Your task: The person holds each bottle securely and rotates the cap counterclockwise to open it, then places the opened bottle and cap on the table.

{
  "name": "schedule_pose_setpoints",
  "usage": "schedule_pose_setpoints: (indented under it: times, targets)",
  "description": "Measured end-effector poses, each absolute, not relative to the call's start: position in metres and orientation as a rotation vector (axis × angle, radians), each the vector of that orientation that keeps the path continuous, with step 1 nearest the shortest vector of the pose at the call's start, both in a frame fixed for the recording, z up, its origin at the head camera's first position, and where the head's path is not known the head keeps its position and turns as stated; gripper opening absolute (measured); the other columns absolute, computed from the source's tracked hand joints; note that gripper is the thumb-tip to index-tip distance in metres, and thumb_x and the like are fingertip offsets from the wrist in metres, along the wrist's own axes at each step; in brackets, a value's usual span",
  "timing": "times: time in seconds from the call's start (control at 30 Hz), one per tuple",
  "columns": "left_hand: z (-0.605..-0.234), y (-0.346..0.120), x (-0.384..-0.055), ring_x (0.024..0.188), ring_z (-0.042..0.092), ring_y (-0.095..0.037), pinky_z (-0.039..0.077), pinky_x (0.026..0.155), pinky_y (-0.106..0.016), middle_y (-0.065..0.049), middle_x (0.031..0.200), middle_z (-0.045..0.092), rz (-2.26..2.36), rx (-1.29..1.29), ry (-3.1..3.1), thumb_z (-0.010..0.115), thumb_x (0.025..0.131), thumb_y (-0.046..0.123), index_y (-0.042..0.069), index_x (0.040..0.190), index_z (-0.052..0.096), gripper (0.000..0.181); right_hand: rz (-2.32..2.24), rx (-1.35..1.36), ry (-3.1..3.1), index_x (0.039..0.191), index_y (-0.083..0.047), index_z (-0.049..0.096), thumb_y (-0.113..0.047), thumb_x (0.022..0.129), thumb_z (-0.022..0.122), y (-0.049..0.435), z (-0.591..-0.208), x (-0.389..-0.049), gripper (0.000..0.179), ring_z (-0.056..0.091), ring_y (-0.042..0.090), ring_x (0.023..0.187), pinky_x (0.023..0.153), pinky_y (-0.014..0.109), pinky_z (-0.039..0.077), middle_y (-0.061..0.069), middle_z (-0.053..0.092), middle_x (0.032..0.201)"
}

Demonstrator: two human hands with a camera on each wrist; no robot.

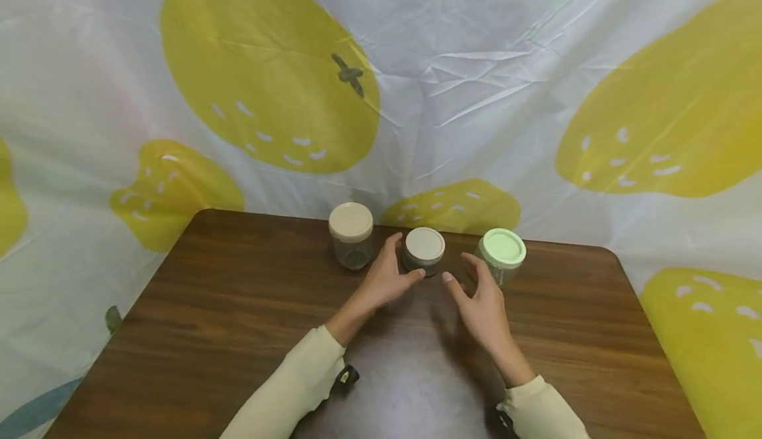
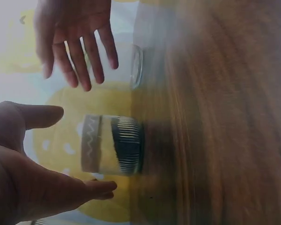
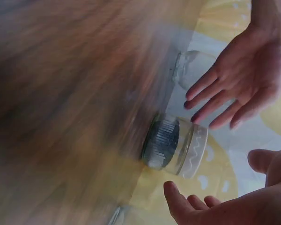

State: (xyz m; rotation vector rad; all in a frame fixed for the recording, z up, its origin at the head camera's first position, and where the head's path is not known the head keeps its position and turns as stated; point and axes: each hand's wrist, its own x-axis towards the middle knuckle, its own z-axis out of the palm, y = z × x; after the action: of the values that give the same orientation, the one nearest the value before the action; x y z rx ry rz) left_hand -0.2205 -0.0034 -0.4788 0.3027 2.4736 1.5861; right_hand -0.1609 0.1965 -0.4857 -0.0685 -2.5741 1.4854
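Observation:
A small clear jar with a pale, zigzag-edged lid (image 1: 424, 244) stands upright on the wooden table, with something dark and ribbed low in it. My left hand (image 1: 387, 281) is at its left side, thumb and fingers spread, and holds nothing. On the other side my right hand (image 1: 482, 303) is spread likewise, apart from the small jar and just in front of a clear jar with a light green lid (image 1: 503, 247). A taller clear jar with a beige lid (image 1: 351, 224) stands left of the left hand. In the right wrist view the small jar (image 3: 175, 143) sits between both hands.
The dark wooden table (image 1: 226, 307) has rounded back corners. Behind it hangs a white cloth (image 1: 452, 128) with large yellow fruit prints, close to the back edge. All three jars stand in a row near that edge.

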Motion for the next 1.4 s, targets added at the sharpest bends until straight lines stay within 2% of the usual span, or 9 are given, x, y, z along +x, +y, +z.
schedule_pose_setpoints:
  times: [0.17,0.23,0.43,0.53,0.73,0.83,0.9,1.07,1.4]
  targets:
    - [-0.486,0.004,-0.232,0.157,0.033,-0.044,0.034,0.125,-0.061,-0.025,0.171,0.029,1.609,0.21,2.38,0.087,0.085,0.043,0.008,0.168,0.013,0.117,1.602,-0.115,-2.568,0.16,-0.01,0.038,-0.045,0.103,0.065,0.189,-0.486,-0.176,0.072,0.034,0.038,0.159,0.125,0.06,0.036,0.018,0.039,0.168]
    - [-0.488,0.007,-0.236,0.156,0.036,-0.043,0.036,0.125,-0.06,-0.024,0.17,0.031,1.603,0.21,2.38,0.089,0.082,0.045,0.006,0.168,0.014,0.121,1.666,-0.141,-2.558,0.161,-0.009,0.036,-0.048,0.103,0.063,0.186,-0.485,-0.184,0.075,0.03,0.038,0.161,0.128,0.061,0.03,0.019,0.035,0.17]
    - [-0.496,0.017,-0.252,0.141,0.054,-0.041,0.046,0.116,-0.056,-0.021,0.152,0.056,1.579,0.253,2.488,0.094,0.076,0.04,0.001,0.159,0.037,0.107,2.011,-0.303,-2.428,0.166,-0.01,0.025,-0.058,0.1,0.064,0.175,-0.481,-0.208,0.09,0.016,0.036,0.165,0.132,0.057,0.023,0.017,0.018,0.177]
    - [-0.498,0.022,-0.259,0.136,0.058,-0.039,0.049,0.113,-0.054,-0.019,0.146,0.061,1.543,0.251,2.536,0.093,0.076,0.036,0.004,0.155,0.043,0.098,2.104,-0.35,-2.394,0.168,-0.011,0.017,-0.054,0.098,0.069,0.17,-0.482,-0.218,0.097,0.016,0.035,0.165,0.132,0.055,0.023,0.016,0.012,0.178]
    - [-0.501,0.027,-0.263,0.134,0.061,-0.038,0.051,0.111,-0.052,-0.019,0.144,0.064,1.504,0.207,2.569,0.088,0.079,0.03,0.004,0.154,0.044,0.091,2.209,-0.367,-2.296,0.166,-0.004,0.018,-0.03,0.097,0.076,0.161,-0.491,-0.23,0.094,0.037,0.034,0.152,0.127,0.048,0.032,0.022,0.03,0.169]
    - [-0.508,0.029,-0.266,0.133,0.062,-0.039,0.051,0.112,-0.052,-0.022,0.143,0.065,1.517,0.206,2.604,0.086,0.079,0.028,0.001,0.153,0.045,0.09,2.203,-0.368,-2.266,0.164,0.0,0.023,-0.021,0.095,0.077,0.156,-0.496,-0.231,0.091,0.041,0.034,0.147,0.125,0.047,0.034,0.023,0.037,0.164]
    - [-0.525,0.032,-0.273,0.129,0.065,-0.038,0.054,0.108,-0.05,-0.02,0.139,0.068,1.498,0.23,2.68,0.084,0.078,0.028,0.002,0.15,0.048,0.084,2.187,-0.377,-2.26,0.163,0.001,0.024,-0.018,0.094,0.077,0.154,-0.497,-0.231,0.089,0.041,0.035,0.146,0.125,0.047,0.033,0.023,0.037,0.164]
    - [-0.567,0.041,-0.288,0.123,0.069,-0.035,0.057,0.103,-0.047,-0.014,0.134,0.072,1.448,0.236,2.827,0.083,0.077,0.032,0.008,0.143,0.054,0.076,2.172,-0.403,-2.25,0.162,0.001,0.028,-0.013,0.092,0.078,0.152,-0.5,-0.229,0.087,0.041,0.036,0.147,0.126,0.047,0.032,0.024,0.039,0.163]
    - [-0.584,0.042,-0.302,0.124,0.07,-0.032,0.057,0.105,-0.048,-0.012,0.133,0.074,1.496,0.237,2.837,0.083,0.078,0.036,0.012,0.143,0.056,0.075,2.117,-0.41,-2.261,0.159,-0.001,0.035,-0.012,0.092,0.078,0.149,-0.497,-0.232,0.08,0.043,0.035,0.147,0.125,0.048,0.035,0.021,0.044,0.16]
